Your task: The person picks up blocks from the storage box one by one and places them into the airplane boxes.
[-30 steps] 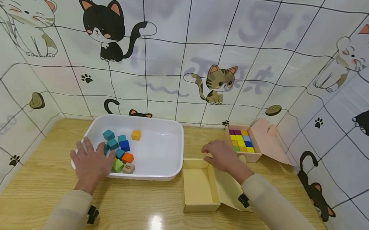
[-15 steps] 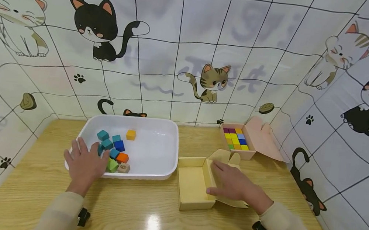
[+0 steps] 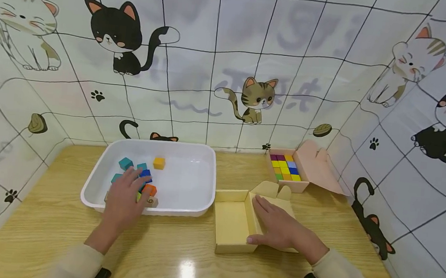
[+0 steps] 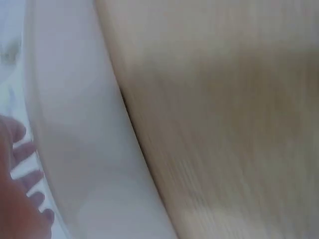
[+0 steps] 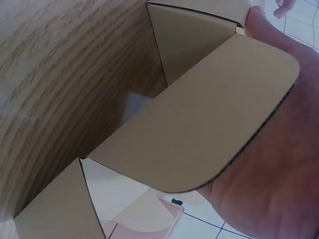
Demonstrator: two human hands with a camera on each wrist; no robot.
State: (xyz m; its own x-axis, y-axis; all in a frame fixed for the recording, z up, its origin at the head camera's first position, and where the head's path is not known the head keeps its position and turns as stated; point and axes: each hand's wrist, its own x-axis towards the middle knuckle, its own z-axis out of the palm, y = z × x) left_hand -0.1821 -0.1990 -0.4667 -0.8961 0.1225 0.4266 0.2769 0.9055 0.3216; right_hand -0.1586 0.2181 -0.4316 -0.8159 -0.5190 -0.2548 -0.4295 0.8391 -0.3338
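My left hand (image 3: 126, 199) hangs over the left part of the white tray (image 3: 190, 185), fingers spread above colored blocks. Near it are a teal block (image 3: 125, 163), a dark blue block (image 3: 145, 175), an orange block (image 3: 150, 189) and a plain wooden block (image 3: 153, 202). The hand covers others, and whether it touches any cannot be told. An amber cube (image 3: 159, 163) lies farther back. My right hand (image 3: 281, 225) rests flat on the opened lid of a pale yellow cardboard box (image 3: 235, 225), thumb by its right wall. A box flap (image 5: 199, 114) fills the right wrist view's middle.
Behind the yellow box stands a pink box (image 3: 296, 187) packed with colored blocks, its pink lid (image 3: 320, 171) folded out to the right. All stand on a wooden table (image 3: 163, 254). A cat-patterned sheet (image 3: 197, 74) walls in the back and sides.
My left hand has moved right from the tray's left rim to over the blocks. The right hand has come down from behind the yellow box onto its lid, pressing it lower.
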